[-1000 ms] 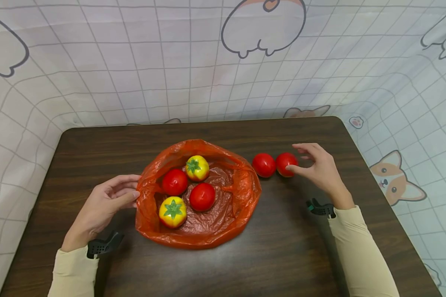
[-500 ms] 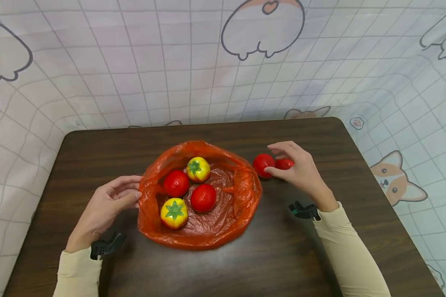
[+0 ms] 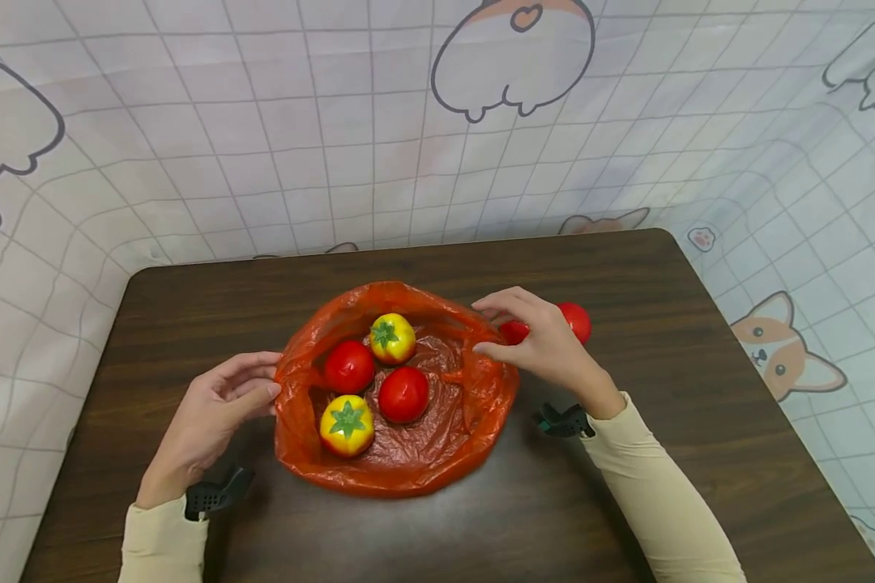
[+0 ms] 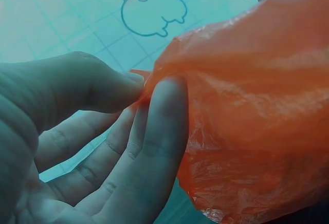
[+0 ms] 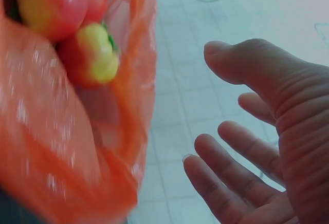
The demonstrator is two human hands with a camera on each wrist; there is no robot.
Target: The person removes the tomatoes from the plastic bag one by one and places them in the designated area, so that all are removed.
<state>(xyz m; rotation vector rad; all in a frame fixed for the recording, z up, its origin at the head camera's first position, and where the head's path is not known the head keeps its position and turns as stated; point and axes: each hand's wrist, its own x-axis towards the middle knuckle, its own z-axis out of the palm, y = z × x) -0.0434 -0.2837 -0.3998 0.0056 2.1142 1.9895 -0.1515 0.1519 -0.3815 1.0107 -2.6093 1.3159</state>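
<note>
An orange plastic bag (image 3: 401,482) stands with its mouth spread wide. Inside lie two red tomatoes (image 3: 404,394) and two yellow-and-red ones (image 3: 347,426) with green star-shaped tops. My left hand (image 3: 207,417) pinches the left rim between thumb and forefinger, as the left wrist view shows on the bag's film (image 4: 247,111). At the right rim, my right hand (image 3: 547,344) hovers with fingers and thumb spread apart, holding nothing in the right wrist view. Behind it are two more red tomatoes outside the bag, one (image 3: 578,321) partly covered and the other (image 3: 513,332) mostly hidden.
A dark wood-grain table (image 3: 437,534) carries everything. White gridded cloth (image 3: 379,162) with cartoon dogs hangs behind the table and along both sides. Each wrist wears a black mount, the left mount (image 3: 219,492) and the right mount (image 3: 563,421).
My right hand has travelled left from beside the two loose tomatoes to the bag's right rim, passing over them. The left hand keeps its pinch on the bag.
</note>
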